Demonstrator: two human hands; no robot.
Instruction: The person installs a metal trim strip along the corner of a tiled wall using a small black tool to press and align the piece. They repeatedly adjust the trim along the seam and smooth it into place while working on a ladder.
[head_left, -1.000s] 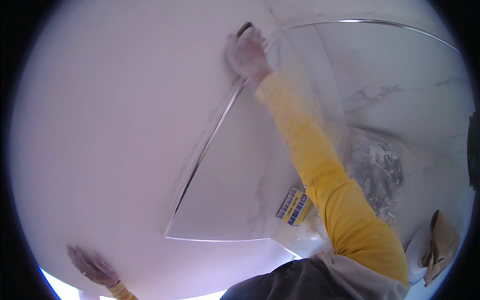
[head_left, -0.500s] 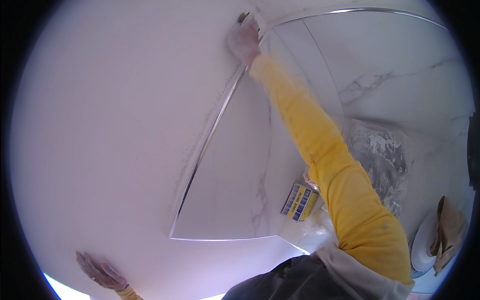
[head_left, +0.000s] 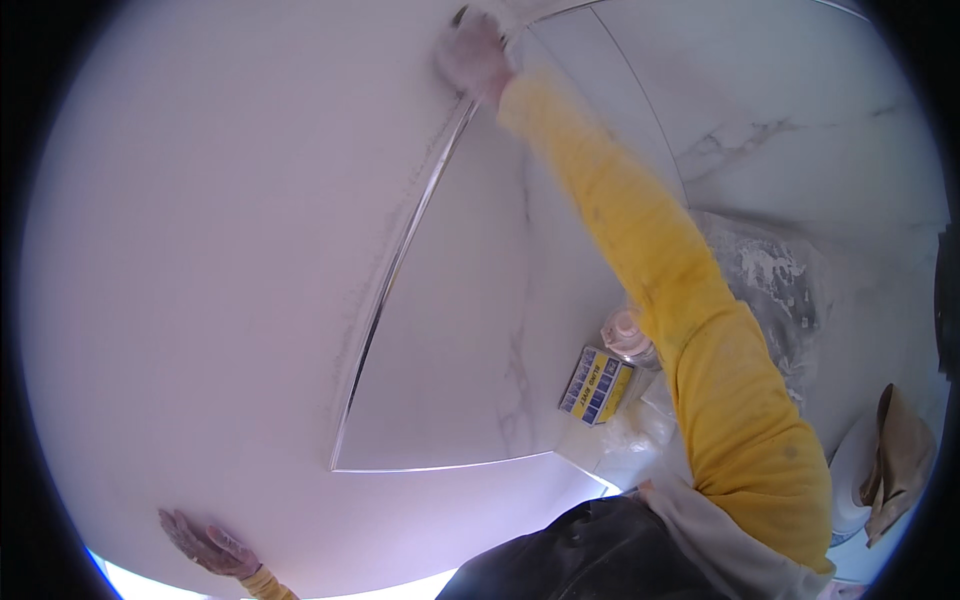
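My right hand (head_left: 474, 56), dusted white and smeared by motion, is pressed to the pale wall (head_left: 230, 250) at the top, in the corner above the metal trim strip (head_left: 402, 255). Its fingers are closed round something small; only a dark bit shows past them, and its kind cannot be made out. A yellow sleeve (head_left: 650, 235) covers that arm, which reaches up across the marble-patterned panel (head_left: 460, 330). At the lower left my left hand (head_left: 208, 545), powdery too, lies against the pale surface with its fingers stretched out, holding nothing.
Below my right arm are a blue and yellow box (head_left: 597, 386), a jar with a pink lid (head_left: 624, 332) and crumpled clear plastic (head_left: 635, 430). A white-smeared clear plastic bag (head_left: 775, 290) lies to the right. Brown paper (head_left: 900, 465) sits by a round white object (head_left: 848, 485).
The view has shifted, so the trim and panel sit slightly higher. My right hand stays at the upper corner, still blurred; the pink-lidded jar shows more. My left hand stays flat.
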